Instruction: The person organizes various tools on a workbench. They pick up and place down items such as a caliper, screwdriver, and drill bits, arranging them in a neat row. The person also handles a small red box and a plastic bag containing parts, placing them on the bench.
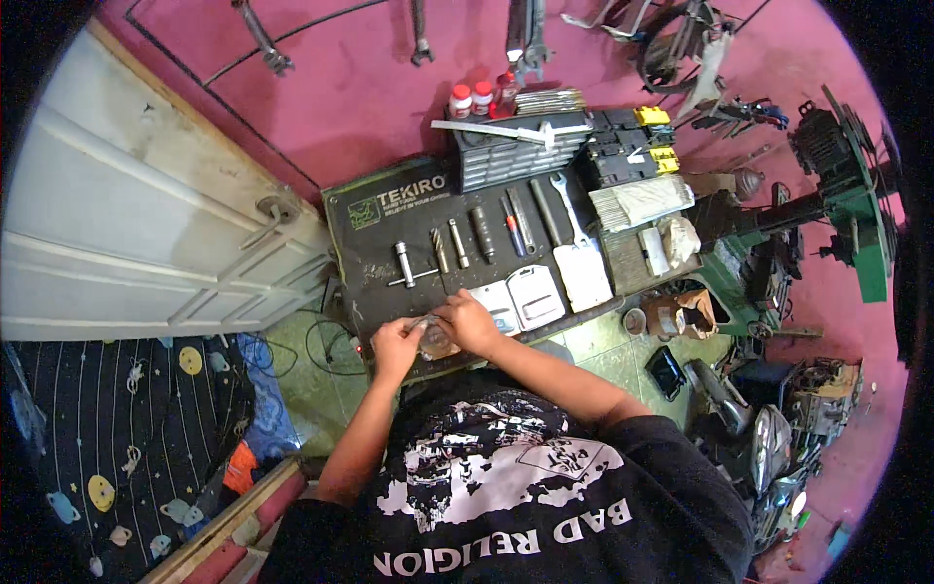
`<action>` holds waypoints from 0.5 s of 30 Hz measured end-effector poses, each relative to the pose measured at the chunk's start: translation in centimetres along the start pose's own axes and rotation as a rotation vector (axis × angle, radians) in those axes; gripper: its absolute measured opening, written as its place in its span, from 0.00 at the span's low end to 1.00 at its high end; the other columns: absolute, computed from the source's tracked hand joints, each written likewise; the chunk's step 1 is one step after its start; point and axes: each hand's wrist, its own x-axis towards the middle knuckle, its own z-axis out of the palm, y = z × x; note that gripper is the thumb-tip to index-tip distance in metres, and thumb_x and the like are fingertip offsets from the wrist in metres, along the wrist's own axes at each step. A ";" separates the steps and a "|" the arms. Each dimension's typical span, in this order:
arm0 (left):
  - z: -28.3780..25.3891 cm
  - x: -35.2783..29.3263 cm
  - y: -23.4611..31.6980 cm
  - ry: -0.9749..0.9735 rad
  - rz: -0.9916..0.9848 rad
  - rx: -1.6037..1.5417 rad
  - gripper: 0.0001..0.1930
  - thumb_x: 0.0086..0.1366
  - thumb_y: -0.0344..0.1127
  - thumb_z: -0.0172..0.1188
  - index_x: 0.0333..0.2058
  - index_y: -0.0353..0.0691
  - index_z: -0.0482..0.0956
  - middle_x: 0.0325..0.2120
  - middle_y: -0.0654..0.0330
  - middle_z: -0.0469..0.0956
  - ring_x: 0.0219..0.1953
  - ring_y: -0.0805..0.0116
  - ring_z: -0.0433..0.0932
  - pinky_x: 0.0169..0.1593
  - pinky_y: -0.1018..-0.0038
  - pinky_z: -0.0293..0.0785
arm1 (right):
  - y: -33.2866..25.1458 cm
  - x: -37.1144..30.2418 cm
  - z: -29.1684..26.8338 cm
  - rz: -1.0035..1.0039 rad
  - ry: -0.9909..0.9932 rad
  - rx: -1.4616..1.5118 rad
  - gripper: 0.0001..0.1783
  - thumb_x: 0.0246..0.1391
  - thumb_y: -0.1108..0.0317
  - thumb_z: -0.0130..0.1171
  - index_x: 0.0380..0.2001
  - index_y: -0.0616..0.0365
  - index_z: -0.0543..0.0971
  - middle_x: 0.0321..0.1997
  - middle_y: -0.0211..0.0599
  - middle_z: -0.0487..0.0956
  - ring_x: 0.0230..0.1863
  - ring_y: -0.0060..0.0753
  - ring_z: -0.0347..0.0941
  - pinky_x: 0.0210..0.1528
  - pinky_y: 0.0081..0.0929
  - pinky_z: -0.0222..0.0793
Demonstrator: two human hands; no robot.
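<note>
At the near edge of the dark work mat (375, 292), my left hand (396, 347) and my right hand (471, 322) are close together. Both pinch a small, see-through plastic bag (440, 343) by its upper part; I cannot make out what is in it. Just beyond my hands lie a T-handle socket wrench (404, 265), a drill bit (440, 250) and a small metal socket tool (458, 243). Beside my right hand are flat white packages (535, 297).
Farther back stand a grey drawer cabinet (516, 161) with a caliper (506, 128) on it, and black cases with yellow latches (628, 146). A green drill press (866, 224) is at right, a white door (146, 204) at left. Wrenches (420, 39) hang on the pink wall.
</note>
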 end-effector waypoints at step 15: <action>10.4 6.4 4.8 0.034 0.313 0.473 0.18 0.56 0.39 0.71 0.46 0.44 0.86 0.41 0.54 0.83 0.48 0.50 0.77 0.52 0.54 0.72 | 16.5 -4.2 -8.8 0.305 -0.034 -0.223 0.23 0.52 0.52 0.70 0.49 0.50 0.83 0.47 0.48 0.83 0.53 0.52 0.77 0.53 0.45 0.76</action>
